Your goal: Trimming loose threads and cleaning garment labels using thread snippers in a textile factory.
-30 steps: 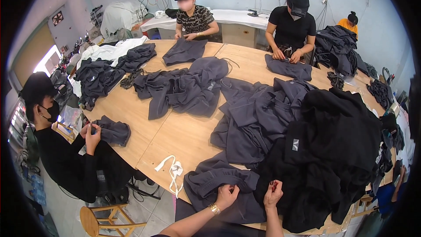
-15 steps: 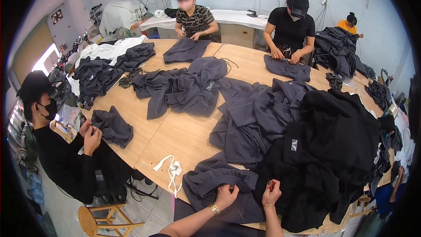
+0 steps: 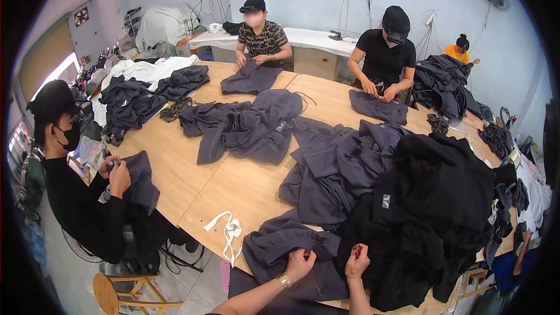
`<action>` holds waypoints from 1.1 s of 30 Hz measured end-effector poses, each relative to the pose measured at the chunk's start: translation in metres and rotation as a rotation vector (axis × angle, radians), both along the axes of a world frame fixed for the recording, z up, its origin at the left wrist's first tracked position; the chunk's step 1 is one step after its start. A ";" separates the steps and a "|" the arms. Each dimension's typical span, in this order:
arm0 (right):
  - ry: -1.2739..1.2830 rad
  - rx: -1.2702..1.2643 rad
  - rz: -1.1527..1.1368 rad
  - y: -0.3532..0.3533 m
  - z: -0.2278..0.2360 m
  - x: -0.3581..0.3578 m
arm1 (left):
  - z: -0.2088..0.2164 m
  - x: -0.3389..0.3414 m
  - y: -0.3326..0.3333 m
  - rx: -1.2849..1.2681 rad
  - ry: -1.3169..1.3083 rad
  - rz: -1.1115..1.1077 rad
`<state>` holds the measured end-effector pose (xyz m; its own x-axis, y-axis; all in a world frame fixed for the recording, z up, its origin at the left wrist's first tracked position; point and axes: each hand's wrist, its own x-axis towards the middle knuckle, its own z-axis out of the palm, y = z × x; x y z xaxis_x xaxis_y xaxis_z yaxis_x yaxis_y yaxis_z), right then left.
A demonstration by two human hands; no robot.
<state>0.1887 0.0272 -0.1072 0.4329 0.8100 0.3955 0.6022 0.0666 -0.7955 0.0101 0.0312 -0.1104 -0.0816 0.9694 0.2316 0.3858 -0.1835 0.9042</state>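
A dark grey garment with a gathered waistband lies bunched at the near edge of the table. My left hand, with a gold watch at the wrist, is closed at the opening of this garment, fingers pinching its edge. Just to the right, my right hand is raised with curled fingers beside the cloth. A small reddish thing shows at its fingertips, too small to name. Close by on the right lies a big heap of black garments.
Grey garments lie piled beyond my hands, and more lie mid-table. White tape lies on the wooden table. Co-workers handle garments at the left and far side. A wooden stool stands lower left.
The view has shifted slightly. The co-worker at the left has drawn a grey garment closer, toward the table edge. My hands stay in nearly the same place and pose.
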 end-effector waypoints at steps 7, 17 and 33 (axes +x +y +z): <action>-0.082 0.021 -0.016 -0.002 0.001 0.001 | -0.002 0.000 -0.003 -0.041 0.005 -0.025; -0.125 -0.032 -0.038 0.003 0.005 0.000 | -0.005 0.002 0.005 0.011 -0.022 -0.017; -0.164 -0.114 -0.049 -0.010 0.005 -0.002 | 0.016 -0.005 -0.006 -0.170 -0.183 -0.068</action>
